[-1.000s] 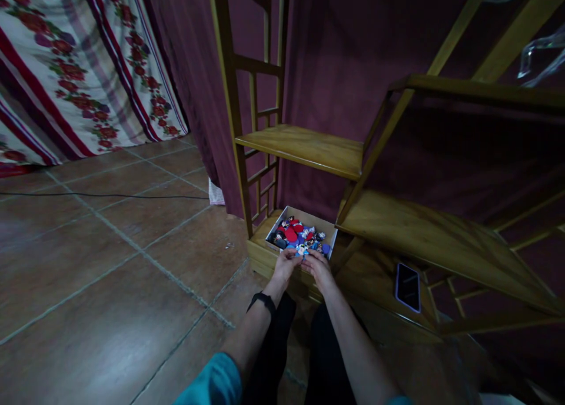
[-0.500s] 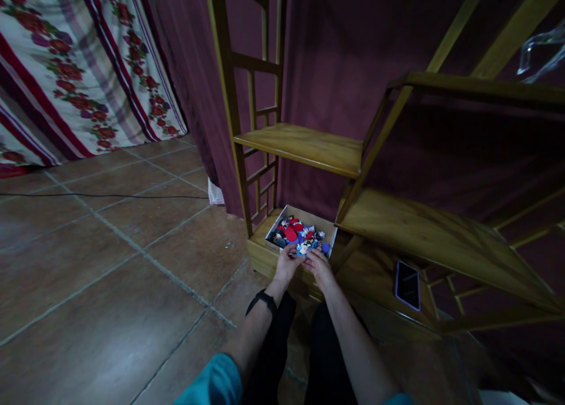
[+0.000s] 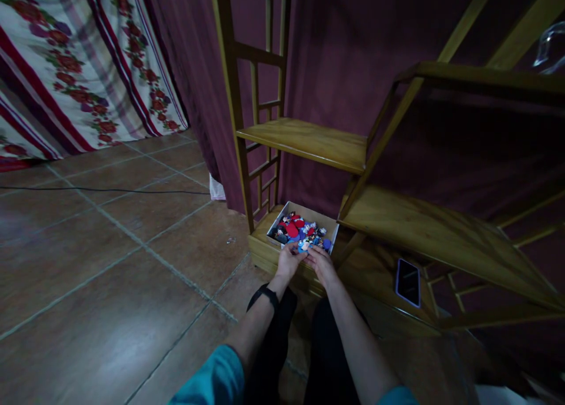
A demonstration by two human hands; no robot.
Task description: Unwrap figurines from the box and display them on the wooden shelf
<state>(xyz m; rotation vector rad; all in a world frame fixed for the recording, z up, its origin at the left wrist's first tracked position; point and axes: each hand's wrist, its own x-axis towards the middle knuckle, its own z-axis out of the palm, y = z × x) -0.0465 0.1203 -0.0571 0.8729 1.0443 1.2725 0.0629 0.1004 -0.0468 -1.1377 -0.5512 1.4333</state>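
A shallow white cardboard box (image 3: 330, 221) sits on the low wooden shelf, with several small figurines (image 3: 292, 231) in red, blue, black and white jumbled inside. Over its front edge, my left hand (image 3: 289, 260) and my right hand (image 3: 319, 260) come together around a small blue-and-white figurine (image 3: 304, 246). The fingers of both hands are closed on it from either side. Its lower part is hidden by the fingertips. A dark band (image 3: 265, 298) circles my left wrist.
A wooden shelf unit (image 3: 304, 143) with slanted posts rises around the box. To the right, a phone (image 3: 408, 282) with a purple edge lies on the lower board. A black cable (image 3: 106, 189) runs over the tiled floor, and a floral cloth (image 3: 88, 75) hangs at the left.
The view has shifted slightly. Both hands stay over the box's front edge with the blue-and-white figurine, and the fingers of my right hand have drawn a little closer around it.
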